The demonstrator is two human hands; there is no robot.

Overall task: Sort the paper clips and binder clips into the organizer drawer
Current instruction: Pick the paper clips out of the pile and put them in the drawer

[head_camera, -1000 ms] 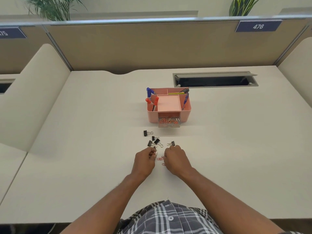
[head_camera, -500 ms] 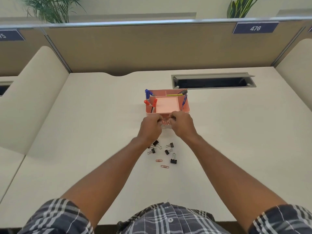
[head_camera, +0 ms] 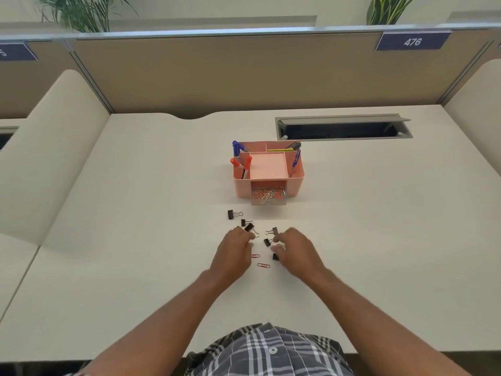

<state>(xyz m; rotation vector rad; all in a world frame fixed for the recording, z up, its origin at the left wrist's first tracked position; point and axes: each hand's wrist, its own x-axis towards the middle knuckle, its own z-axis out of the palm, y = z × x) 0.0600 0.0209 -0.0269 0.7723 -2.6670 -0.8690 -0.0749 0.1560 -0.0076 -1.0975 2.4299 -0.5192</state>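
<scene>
my left hand (head_camera: 235, 249) and right hand (head_camera: 294, 251) hover palm-down over the desk (head_camera: 135, 240), fingers curled and blurred; i cannot tell what either grip holds. two thin red wire paper clips (head_camera: 259, 261) lie between them. black binder clips (head_camera: 234, 214) scatter toward 12 o'clock. beyond, the pink organizer's (head_camera: 295, 183) clear drawer (head_camera: 268, 198) holds tangled clips.

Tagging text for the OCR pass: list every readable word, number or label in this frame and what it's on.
"476": white digits on the dark blue plate fixed to the partition's top edge, right side.
"5": only the last digit shows on a second blue plate at the left; the rest is cut off by the frame edge.
Markers and pens in the pink organizer: any print is too small to read.
Nothing else legible.
</scene>
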